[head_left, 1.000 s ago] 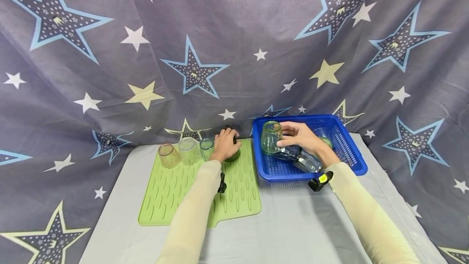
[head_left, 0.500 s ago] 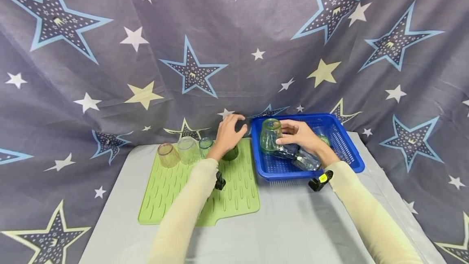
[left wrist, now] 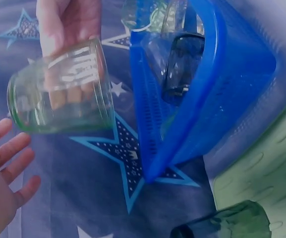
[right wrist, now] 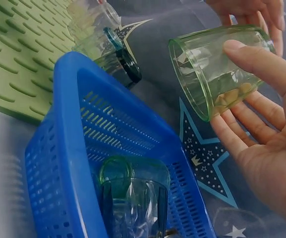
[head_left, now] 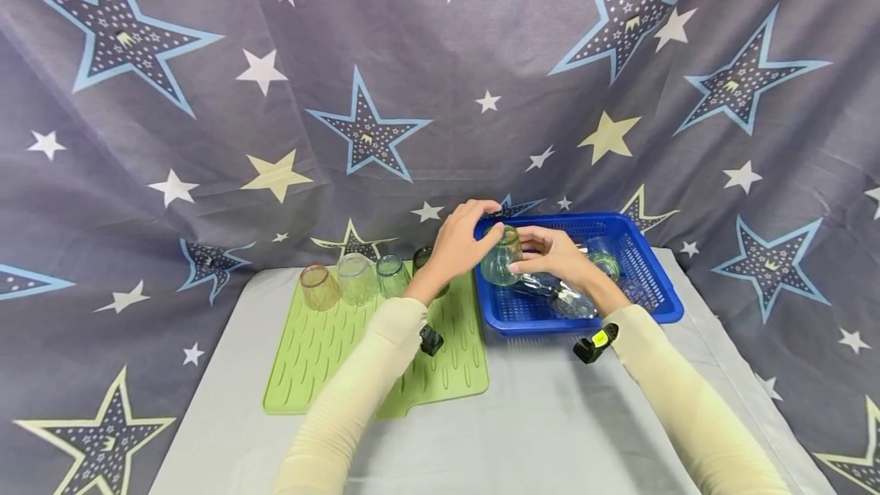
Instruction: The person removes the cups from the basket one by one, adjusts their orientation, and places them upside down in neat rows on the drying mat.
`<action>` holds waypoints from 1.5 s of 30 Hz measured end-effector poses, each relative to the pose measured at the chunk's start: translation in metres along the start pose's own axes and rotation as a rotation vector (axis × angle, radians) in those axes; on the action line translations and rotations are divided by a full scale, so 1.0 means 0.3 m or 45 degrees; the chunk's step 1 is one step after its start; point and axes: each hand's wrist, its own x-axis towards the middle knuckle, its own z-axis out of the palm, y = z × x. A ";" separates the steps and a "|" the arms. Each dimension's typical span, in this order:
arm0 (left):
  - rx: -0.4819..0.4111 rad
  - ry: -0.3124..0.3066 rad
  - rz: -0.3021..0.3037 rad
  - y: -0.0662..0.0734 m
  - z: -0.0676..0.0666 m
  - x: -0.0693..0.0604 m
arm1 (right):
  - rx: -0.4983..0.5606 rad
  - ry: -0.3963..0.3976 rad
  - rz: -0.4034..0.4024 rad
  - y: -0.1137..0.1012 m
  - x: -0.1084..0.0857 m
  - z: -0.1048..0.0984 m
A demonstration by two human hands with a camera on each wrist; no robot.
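Observation:
My right hand holds a pale green glass above the left end of the blue basket, thumb on one side and fingers on the other. Close by on the glass's left, my left hand has its fingers spread; the left wrist view shows these fingers apart from the glass. On the green mat an amber glass, a clear glass and a teal glass stand in a row. Beside them is a dark green glass, partly hidden by my left hand in the head view.
Inside the basket lie more glasses, among them a dark blue glass and a clear glass. A star-patterned curtain hangs right behind the mat and basket. The pale tablecloth extends in front.
My left hand has let go of the dark green glass on the mat and moved right, up to the pale green glass. The right hand has kept holding that glass with little movement.

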 end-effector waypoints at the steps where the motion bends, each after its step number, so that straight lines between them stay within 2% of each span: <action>1: 0.010 -0.011 0.005 0.008 0.001 -0.001 | 0.001 -0.002 0.000 0.000 0.000 0.003; 6: 0.090 -0.065 0.034 0.036 0.011 -0.009 | 0.021 -0.016 -0.015 -0.009 -0.001 0.015; 12: 0.195 -0.064 0.099 0.050 0.028 -0.010 | 0.013 -0.027 -0.105 -0.008 0.004 0.029; 18: 0.190 -0.061 0.111 0.066 0.030 -0.008 | 0.075 -0.048 -0.123 -0.009 0.009 0.044; 29: 0.290 -0.131 0.006 0.087 0.052 0.001 | 0.081 -0.042 -0.116 -0.022 0.003 0.054; 40: 0.470 -0.173 -0.072 0.098 0.067 0.006 | 0.105 -0.045 -0.136 -0.034 -0.003 0.057; 45: 0.518 -0.147 -0.107 0.100 0.075 0.013 | 0.108 -0.043 -0.135 -0.036 0.001 0.058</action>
